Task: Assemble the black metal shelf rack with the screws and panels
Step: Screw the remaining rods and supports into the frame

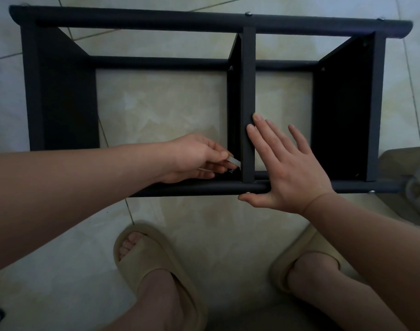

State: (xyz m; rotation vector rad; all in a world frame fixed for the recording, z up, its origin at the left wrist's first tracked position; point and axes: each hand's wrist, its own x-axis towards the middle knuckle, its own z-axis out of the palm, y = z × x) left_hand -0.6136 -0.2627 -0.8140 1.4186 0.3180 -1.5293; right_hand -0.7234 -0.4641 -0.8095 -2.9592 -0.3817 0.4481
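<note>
Rack (137,21) lies on its side on the tiled floor (168,103), directly before the person's feet, with panels fitted between its tubes. Left hand (194,158) reaches into the left bay. Its fingers pinch a small pale tool (234,161) just above a screw (231,172) at the near end of the middle panel (249,80). Right hand (290,173) lies flat with fingers spread, palm on the near tube (192,188) and fingertips on the panel edge. Assessment: the frame looks stiff and fairly light, and its smooth painted finish may slide on tile. It is best held by the tubes or panel edges. The screw is small, sits in a tight, dark corner and is easily dropped. Nearby: beige slippers (156,254) close under the near tube, and a grey object (409,177) at the rack's right end; whether it touches cannot be determined.
</note>
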